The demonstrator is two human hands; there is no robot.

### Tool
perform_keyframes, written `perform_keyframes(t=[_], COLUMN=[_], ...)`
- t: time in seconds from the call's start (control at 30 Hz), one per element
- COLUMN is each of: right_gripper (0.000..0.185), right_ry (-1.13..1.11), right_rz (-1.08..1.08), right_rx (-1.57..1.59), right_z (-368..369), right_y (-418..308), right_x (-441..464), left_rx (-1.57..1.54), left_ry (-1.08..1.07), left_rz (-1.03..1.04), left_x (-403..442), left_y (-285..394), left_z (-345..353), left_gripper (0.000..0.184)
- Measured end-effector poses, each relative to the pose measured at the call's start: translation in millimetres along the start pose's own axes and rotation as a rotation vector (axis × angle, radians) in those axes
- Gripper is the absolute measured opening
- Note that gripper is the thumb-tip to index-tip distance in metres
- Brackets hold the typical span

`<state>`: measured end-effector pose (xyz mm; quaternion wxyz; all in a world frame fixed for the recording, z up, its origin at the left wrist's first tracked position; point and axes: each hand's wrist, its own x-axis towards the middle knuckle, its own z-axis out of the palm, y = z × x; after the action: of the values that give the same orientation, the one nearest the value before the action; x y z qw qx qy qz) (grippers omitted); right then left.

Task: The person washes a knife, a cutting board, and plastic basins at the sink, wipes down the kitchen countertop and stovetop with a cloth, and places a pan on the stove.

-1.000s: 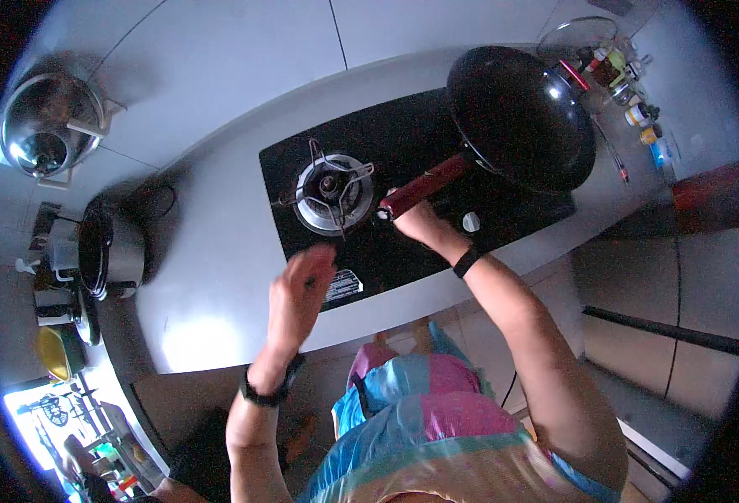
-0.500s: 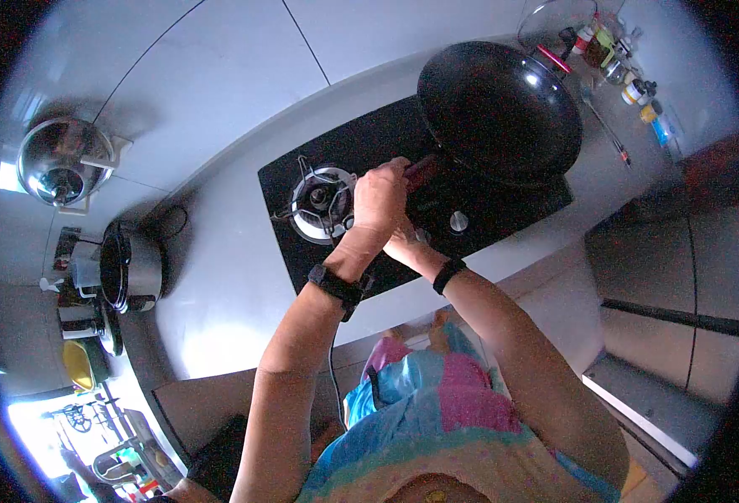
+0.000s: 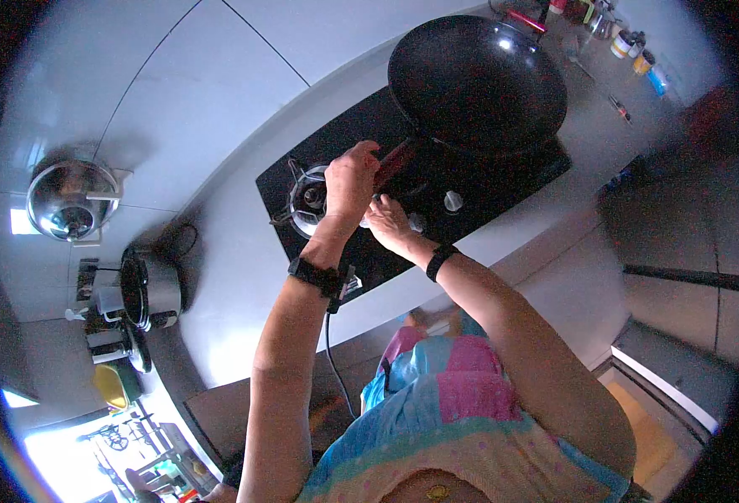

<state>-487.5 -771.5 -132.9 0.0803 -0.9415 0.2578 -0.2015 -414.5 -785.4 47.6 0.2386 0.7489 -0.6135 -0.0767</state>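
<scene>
A large black wok (image 3: 478, 88) stands on the right side of the black gas stove (image 3: 340, 138), its reddish-brown handle (image 3: 396, 163) slanting down to the left. My left hand (image 3: 351, 184), with a dark watch at its wrist, is closed around the end of that handle, beside the left burner (image 3: 309, 197). Just below it, my right hand (image 3: 390, 222) reaches to the stove's front controls with its fingers drawn together at a silver knob (image 3: 364, 223), which they partly cover. Another silver knob (image 3: 453, 201) shows to the right.
Several seasoning bottles (image 3: 623, 44) line the back right of the counter. A pot (image 3: 156, 289) stands at the left, below a round metal lid (image 3: 72, 199) on the wall. A dark cable (image 3: 333, 369) hangs in front of the counter.
My left hand has shifted left, and the wok and its handle appear further left and up. My right hand has come out from behind my left wrist to the knobs. The view has tilted slightly.
</scene>
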Motion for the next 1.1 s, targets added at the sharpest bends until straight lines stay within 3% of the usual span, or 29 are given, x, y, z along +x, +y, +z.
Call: perform_keyframes(t=[0.3,0.4,0.43,0.57,0.6,0.63,0.67,0.7,0.73,0.77,0.83,0.9,0.97,1.1], right_gripper=[0.018,0.019,0.020,0.024,0.026,0.028,0.030,0.030,0.029,0.029,0.031,0.035,0.034,0.031], right_ry=[0.105,0.089,0.045,-0.112,-0.133,-0.153,-0.173,-0.005,0.154,0.184,0.019,-0.382,-0.172,0.047], right_rz=[0.004,-0.019,-0.021,-0.011,0.119,0.249,0.379,0.196,0.004,-0.031,0.046,0.266,0.425,0.391], right_rx=[0.056,0.028,0.029,-0.003,0.484,0.973,1.460,0.702,-0.059,-0.058,0.222,0.775,0.375,0.403], right_z=[10,6,-7,-13,-4,13,29,50,62,59,48,28,22,-20], right_y=[5,6,5,4,4,3,1,3,8,11,17,17,2,-1], right_x=[-5,-5,-3,0,3,4,3,-6,-15,-19,-21,-15,-9,-14], left_rx=[0.216,0.102,-0.100,-0.714,-0.791,-1.292,-1.484,-1.572,-1.587,-1.594,-1.609,-1.624,-1.588,-1.731], left_ry=[-0.058,-0.087,-0.016,-0.084,-0.127,-0.101,-0.130,-0.120,-0.147,-0.111,-0.051,0.014,0.158,0.320], left_rz=[0.112,-0.049,-0.071,-0.221,-0.341,-0.517,-0.700,-0.839,-0.779,-0.763,-0.732,-0.703,-0.744,-0.778], left_x=[8,8,4,-26,-40,-54,-63,-69,-81,-85,-81,-74,-60,-51], left_y=[-12,-9,1,35,57,55,53,56,39,24,-2,-12,11,6], left_z=[3,-3,-15,-46,-52,-36,-18,-3,28,46,79,98,89,105], left_gripper=[0.020,0.025,0.026,0.024,0.023,0.022,0.018,0.017,0.022,0.018,0.010,0.007,0.009,0.014])
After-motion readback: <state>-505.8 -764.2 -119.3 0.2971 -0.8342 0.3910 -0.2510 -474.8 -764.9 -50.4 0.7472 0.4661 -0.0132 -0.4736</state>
